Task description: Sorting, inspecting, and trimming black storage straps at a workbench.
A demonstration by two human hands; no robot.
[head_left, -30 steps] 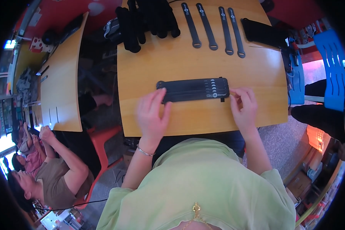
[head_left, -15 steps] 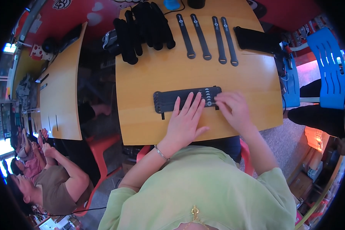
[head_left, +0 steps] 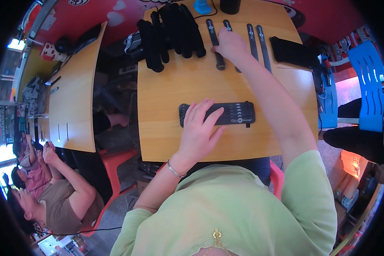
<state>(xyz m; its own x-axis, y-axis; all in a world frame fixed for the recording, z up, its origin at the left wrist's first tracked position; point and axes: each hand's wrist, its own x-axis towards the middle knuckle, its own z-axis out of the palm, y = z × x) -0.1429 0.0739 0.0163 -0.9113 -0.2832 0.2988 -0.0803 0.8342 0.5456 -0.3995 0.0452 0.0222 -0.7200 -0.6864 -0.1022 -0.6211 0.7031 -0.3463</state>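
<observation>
Your strap stack (head_left: 239,112) lies on the table (head_left: 160,136) under your left hand (head_left: 198,132), fingers slightly apart. The loose straps (head_left: 252,42) beyond should be light, bendy — best pinched at one end. Your right hand (head_left: 231,45) hides much of one — whether its fingers are clamped, I can't tell.

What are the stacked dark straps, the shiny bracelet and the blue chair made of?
Stacked dark straps: maybe fabric or rubber; they look flat and mostly dull, so I can't be sure.
Bracelet: probably polished metal, because it gleams silver.
Blue chair: likely moulded plastic, smooth and evenly coloured with wavy slots.
</observation>
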